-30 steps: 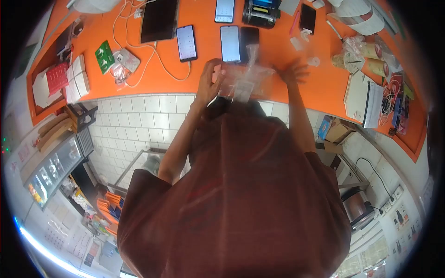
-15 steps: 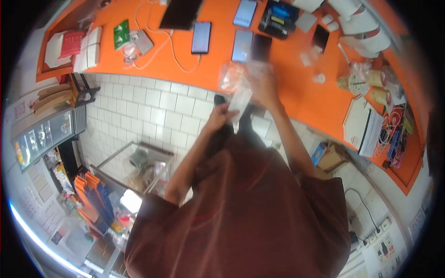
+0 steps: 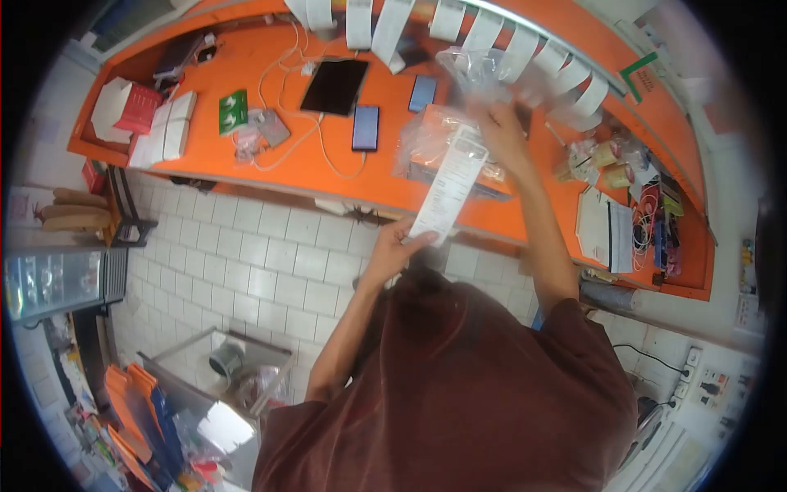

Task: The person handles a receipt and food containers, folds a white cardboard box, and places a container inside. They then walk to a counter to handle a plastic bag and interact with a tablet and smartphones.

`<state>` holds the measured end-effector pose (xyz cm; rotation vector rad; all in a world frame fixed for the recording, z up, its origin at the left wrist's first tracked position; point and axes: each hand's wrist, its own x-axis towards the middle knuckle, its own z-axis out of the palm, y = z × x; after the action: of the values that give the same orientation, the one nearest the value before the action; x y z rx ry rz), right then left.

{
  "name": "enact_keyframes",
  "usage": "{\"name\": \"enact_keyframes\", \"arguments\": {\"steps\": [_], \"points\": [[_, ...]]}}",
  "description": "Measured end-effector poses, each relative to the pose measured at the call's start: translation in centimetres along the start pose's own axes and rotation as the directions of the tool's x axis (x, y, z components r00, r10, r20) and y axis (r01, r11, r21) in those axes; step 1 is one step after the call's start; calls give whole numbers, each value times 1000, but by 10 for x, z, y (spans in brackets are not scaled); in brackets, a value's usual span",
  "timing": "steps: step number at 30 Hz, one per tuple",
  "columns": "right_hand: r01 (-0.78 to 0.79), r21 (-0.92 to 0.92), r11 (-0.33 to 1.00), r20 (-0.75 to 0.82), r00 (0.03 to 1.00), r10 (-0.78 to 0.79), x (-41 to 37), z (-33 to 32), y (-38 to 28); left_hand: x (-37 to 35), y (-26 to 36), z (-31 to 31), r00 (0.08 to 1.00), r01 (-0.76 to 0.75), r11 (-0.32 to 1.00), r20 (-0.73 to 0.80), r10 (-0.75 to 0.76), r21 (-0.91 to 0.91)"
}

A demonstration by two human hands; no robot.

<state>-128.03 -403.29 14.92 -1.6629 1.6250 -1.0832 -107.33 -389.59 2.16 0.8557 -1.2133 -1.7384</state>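
Note:
My left hand point(image 3: 397, 248) pinches the lower end of a long white printed slip point(image 3: 448, 190), which slants up and to the right over the counter's edge. Raised over the orange counter, my right hand point(image 3: 499, 127) closes on the edge of a clear plastic bag point(image 3: 474, 72). Beneath that hand, another clear bag with orange and white contents point(image 3: 434, 135) rests on the counter, partly behind the slip. A phone with a lit screen point(image 3: 366, 129) lies left of the bag, and a second phone point(image 3: 422, 93) lies above it.
A dark tablet point(image 3: 334, 86) and white cables are on the orange counter point(image 3: 316, 179). Paper slips point(image 3: 484, 33) hang along the far edge. Tape rolls point(image 3: 605, 154) and an open box point(image 3: 605, 227) stand right. A red-and-white box point(image 3: 135, 108) is far left.
The view has shifted, showing more of the hanging slips. The white slip now stretches out from my left hand, and my right hand has moved up and away with the clear bag.

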Motion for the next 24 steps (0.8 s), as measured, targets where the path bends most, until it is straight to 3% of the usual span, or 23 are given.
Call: {"name": "enact_keyframes", "arguments": {"steps": [2, 3, 5, 7, 9, 11, 13, 15, 17, 19, 21, 24], "points": [[224, -80, 971, -94, 968, -231, 6, -15, -35, 9, 31, 6, 998, -53, 996, 20, 55, -73], [228, -95, 969, -103, 966, -237, 8, -23, -51, 7, 46, 12, 998, -59, 987, 18, 63, -152], [150, -41, 988, -74, 985, -153, 21, -36, -83, 18, 63, 12, 990, -119, 984, 58, 128, -135], [219, -45, 975, -114, 968, -223, 30, -46, -105, 31, 86, 15, 968, -245, 966, 34, 248, -84], [173, -116, 978, -144, 971, -189, 41, -56, -121, 47, 102, 13, 967, -243, 967, 55, 247, -70], [236, -120, 964, -143, 957, -252, 69, -73, -113, 69, 113, 12, 972, -216, 976, 100, 213, 26], [253, 88, 964, -164, 958, -236, 100, -96, -110, 89, 117, 16, 951, -308, 943, 53, 304, 123], [260, 243, 934, -168, 960, -223, 139, -130, -116, 110, 118, 19, 867, -473, 848, -43, 496, 239], [269, 282, 921, -275, 942, -191, 203, -166, -112, 127, 111, 12, 887, -436, 864, -42, 460, 253], [221, 223, 949, -156, 969, -189, 259, -200, -111, 135, 98, 3, 948, -312, 919, 15, 318, 243], [568, 27, 822, -221, 806, -550, 354, -224, -62, 146, 91, -7, 960, -273, 911, 25, 279, 310], [403, 58, 913, -184, 903, -388, 388, -222, -38, 151, 70, -14, 975, -199, 911, -22, 222, 360]]}}
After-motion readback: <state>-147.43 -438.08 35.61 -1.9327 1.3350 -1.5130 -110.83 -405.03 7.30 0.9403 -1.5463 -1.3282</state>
